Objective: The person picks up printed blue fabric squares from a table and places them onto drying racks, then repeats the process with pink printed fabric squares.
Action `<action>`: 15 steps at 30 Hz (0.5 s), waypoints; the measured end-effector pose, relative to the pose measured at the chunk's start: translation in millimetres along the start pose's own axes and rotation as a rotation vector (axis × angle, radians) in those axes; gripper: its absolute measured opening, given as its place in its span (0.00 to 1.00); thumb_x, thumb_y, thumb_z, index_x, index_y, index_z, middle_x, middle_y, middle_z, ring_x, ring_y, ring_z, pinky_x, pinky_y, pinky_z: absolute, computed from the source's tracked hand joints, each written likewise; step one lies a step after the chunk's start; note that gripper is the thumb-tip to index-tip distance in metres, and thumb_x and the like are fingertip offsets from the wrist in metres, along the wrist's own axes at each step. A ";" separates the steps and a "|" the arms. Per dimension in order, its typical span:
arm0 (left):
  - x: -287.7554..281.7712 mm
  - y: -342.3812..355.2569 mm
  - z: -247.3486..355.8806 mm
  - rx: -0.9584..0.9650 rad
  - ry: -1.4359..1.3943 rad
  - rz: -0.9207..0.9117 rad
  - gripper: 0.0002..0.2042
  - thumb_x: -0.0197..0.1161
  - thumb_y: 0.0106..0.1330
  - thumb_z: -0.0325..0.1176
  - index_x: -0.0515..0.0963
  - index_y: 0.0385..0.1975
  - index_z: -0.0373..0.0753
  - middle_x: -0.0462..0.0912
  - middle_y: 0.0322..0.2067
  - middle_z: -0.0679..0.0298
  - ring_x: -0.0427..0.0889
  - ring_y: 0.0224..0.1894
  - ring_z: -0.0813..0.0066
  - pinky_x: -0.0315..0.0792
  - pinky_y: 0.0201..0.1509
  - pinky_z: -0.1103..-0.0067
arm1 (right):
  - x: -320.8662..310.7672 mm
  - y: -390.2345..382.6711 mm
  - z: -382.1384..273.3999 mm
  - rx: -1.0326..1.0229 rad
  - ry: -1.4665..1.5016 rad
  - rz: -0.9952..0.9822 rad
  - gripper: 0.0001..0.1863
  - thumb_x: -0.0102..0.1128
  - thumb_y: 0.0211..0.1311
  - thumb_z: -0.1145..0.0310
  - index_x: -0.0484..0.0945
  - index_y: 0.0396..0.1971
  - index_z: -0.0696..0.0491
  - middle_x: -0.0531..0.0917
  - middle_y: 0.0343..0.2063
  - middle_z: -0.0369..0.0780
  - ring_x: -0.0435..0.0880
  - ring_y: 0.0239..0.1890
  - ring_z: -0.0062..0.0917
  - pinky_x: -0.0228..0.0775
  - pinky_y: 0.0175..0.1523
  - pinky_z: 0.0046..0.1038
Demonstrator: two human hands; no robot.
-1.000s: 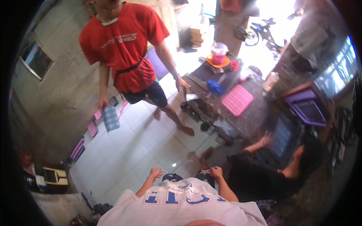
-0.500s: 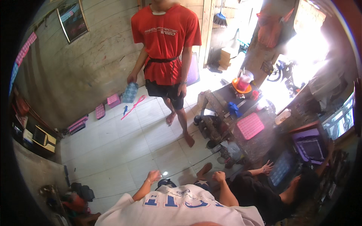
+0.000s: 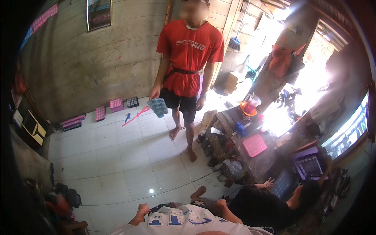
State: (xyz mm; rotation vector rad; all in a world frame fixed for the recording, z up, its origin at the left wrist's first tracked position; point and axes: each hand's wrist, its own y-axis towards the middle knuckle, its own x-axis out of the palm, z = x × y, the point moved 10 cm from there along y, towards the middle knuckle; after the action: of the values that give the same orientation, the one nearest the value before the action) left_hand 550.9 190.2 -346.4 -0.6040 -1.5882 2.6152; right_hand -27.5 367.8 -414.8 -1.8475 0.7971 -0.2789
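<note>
My left hand (image 3: 144, 208) is low in front of my body, beside my dark shorts, its fingers curled in with nothing visible in them. Close to the other side of my pale printed shirt (image 3: 184, 219), my right hand (image 3: 220, 203) is also closed; I see nothing in it. Both hands are small in the picture. Facing me stands a person in a red shirt (image 3: 190, 56), who holds a blue-green checked woven piece (image 3: 158, 107) in one hand. At my right a person in black (image 3: 260, 205) reaches a hand (image 3: 267, 183) to a bluish patterned panel (image 3: 281, 184).
A worn wooden table (image 3: 270, 156) at the right bears a pink woven square (image 3: 254, 145), a blue item (image 3: 240, 129) and a jug (image 3: 252, 102) on an orange plate. Pink woven boxes (image 3: 116, 105) line the wall. A pink strap (image 3: 136, 116) lies on the tiles.
My view has tilted up and shifted, so my hands sit lower in the picture. The person in red has raised the woven piece slightly outward; a dark box by the wall now shows.
</note>
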 end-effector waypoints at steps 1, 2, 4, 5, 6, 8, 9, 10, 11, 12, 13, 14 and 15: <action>3.7 32.4 -36.0 -0.108 -0.251 -0.186 0.17 0.45 0.59 0.38 0.76 0.25 0.28 0.80 0.24 0.54 0.80 0.19 0.65 0.72 0.19 0.75 | 20.0 -6.7 0.0 0.030 0.090 -0.098 0.17 0.41 0.57 0.63 0.74 0.35 0.60 0.75 0.41 0.52 0.74 0.44 0.46 0.63 0.51 0.47; 8.2 33.9 -32.9 -0.112 -0.215 -0.142 0.17 0.45 0.59 0.38 0.76 0.26 0.28 0.81 0.25 0.53 0.80 0.20 0.65 0.72 0.19 0.75 | 25.3 -7.4 0.4 0.039 0.163 -0.151 0.17 0.40 0.57 0.63 0.73 0.35 0.60 0.74 0.42 0.53 0.72 0.45 0.48 0.62 0.51 0.48; 9.7 36.9 -30.1 -0.123 -0.151 -0.040 0.17 0.45 0.60 0.37 0.75 0.29 0.27 0.81 0.27 0.53 0.80 0.20 0.65 0.72 0.19 0.75 | 37.9 -3.1 3.9 0.009 0.137 -0.204 0.17 0.38 0.57 0.63 0.72 0.35 0.60 0.72 0.43 0.55 0.69 0.46 0.51 0.59 0.53 0.51; 22.2 47.4 -30.6 -0.115 -0.211 -0.078 0.16 0.47 0.60 0.37 0.74 0.31 0.27 0.81 0.27 0.53 0.80 0.21 0.65 0.72 0.19 0.75 | 39.0 9.2 5.7 -0.068 0.027 -0.220 0.17 0.39 0.57 0.63 0.72 0.35 0.61 0.73 0.42 0.55 0.71 0.45 0.50 0.61 0.51 0.50; 35.0 46.1 -22.4 -0.078 -0.183 -0.103 0.16 0.47 0.59 0.37 0.74 0.31 0.27 0.81 0.27 0.53 0.80 0.21 0.66 0.72 0.19 0.75 | 37.9 22.9 4.6 -0.152 -0.086 -0.223 0.17 0.41 0.58 0.63 0.73 0.35 0.61 0.75 0.40 0.54 0.73 0.43 0.50 0.63 0.50 0.49; 36.1 40.3 -1.0 0.004 -0.128 -0.086 0.16 0.48 0.59 0.36 0.74 0.31 0.27 0.81 0.27 0.53 0.80 0.20 0.66 0.71 0.18 0.75 | 64.0 13.5 -5.8 -0.244 -0.306 -0.190 0.17 0.47 0.55 0.63 0.77 0.34 0.60 0.79 0.36 0.50 0.77 0.39 0.42 0.67 0.47 0.42; 37.2 39.7 5.5 0.015 -0.118 -0.078 0.16 0.48 0.58 0.36 0.74 0.32 0.27 0.81 0.27 0.53 0.80 0.20 0.66 0.71 0.18 0.75 | 71.6 -6.1 -12.0 -0.246 -0.421 -0.132 0.16 0.52 0.52 0.63 0.79 0.33 0.59 0.81 0.33 0.46 0.80 0.37 0.35 0.70 0.44 0.35; 35.5 40.2 11.1 0.024 -0.104 -0.060 0.16 0.48 0.58 0.36 0.75 0.32 0.28 0.81 0.27 0.54 0.79 0.20 0.67 0.71 0.18 0.75 | 88.3 -43.7 -25.7 -0.240 -0.533 -0.083 0.15 0.56 0.49 0.63 0.82 0.32 0.58 0.83 0.30 0.43 0.83 0.35 0.27 0.72 0.42 0.29; 36.4 36.4 15.6 0.030 -0.085 -0.052 0.16 0.49 0.58 0.36 0.75 0.32 0.28 0.81 0.27 0.54 0.79 0.20 0.67 0.71 0.18 0.75 | 94.5 -81.2 -43.1 -0.277 -0.617 -0.059 0.16 0.57 0.49 0.63 0.82 0.33 0.58 0.83 0.30 0.43 0.82 0.35 0.28 0.72 0.43 0.29; 39.2 38.4 16.0 0.031 -0.089 -0.059 0.15 0.48 0.58 0.36 0.75 0.32 0.28 0.81 0.27 0.54 0.79 0.20 0.67 0.71 0.18 0.75 | 101.4 -122.6 -64.1 -0.318 -0.706 -0.031 0.16 0.57 0.48 0.63 0.81 0.33 0.58 0.83 0.31 0.44 0.82 0.36 0.28 0.72 0.44 0.28; 46.4 40.0 25.8 0.039 -0.080 -0.078 0.15 0.48 0.58 0.36 0.75 0.33 0.28 0.81 0.27 0.54 0.79 0.20 0.67 0.71 0.18 0.75 | 101.3 -141.5 -73.6 -0.357 -0.781 0.008 0.16 0.58 0.47 0.63 0.81 0.34 0.58 0.83 0.32 0.44 0.82 0.36 0.28 0.72 0.44 0.28; 52.9 39.5 32.8 0.046 -0.071 -0.096 0.15 0.48 0.57 0.36 0.75 0.33 0.28 0.82 0.27 0.55 0.79 0.20 0.67 0.71 0.18 0.75 | 92.5 -129.6 -64.5 -0.323 -0.726 0.032 0.17 0.58 0.47 0.63 0.81 0.34 0.58 0.83 0.32 0.44 0.82 0.37 0.29 0.71 0.45 0.28; 56.9 32.2 45.4 0.043 -0.038 -0.125 0.15 0.49 0.57 0.33 0.72 0.33 0.24 0.81 0.29 0.53 0.80 0.22 0.66 0.69 0.16 0.79 | 79.9 -113.2 -53.6 -0.287 -0.661 0.061 0.17 0.59 0.46 0.62 0.81 0.34 0.58 0.83 0.32 0.44 0.82 0.37 0.29 0.71 0.45 0.28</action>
State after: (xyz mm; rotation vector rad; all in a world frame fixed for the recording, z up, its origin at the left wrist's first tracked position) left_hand 488.7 148.5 -373.4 -0.4391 -1.5216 2.5771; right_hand 48.4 302.4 -305.1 -1.9984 0.4387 0.4930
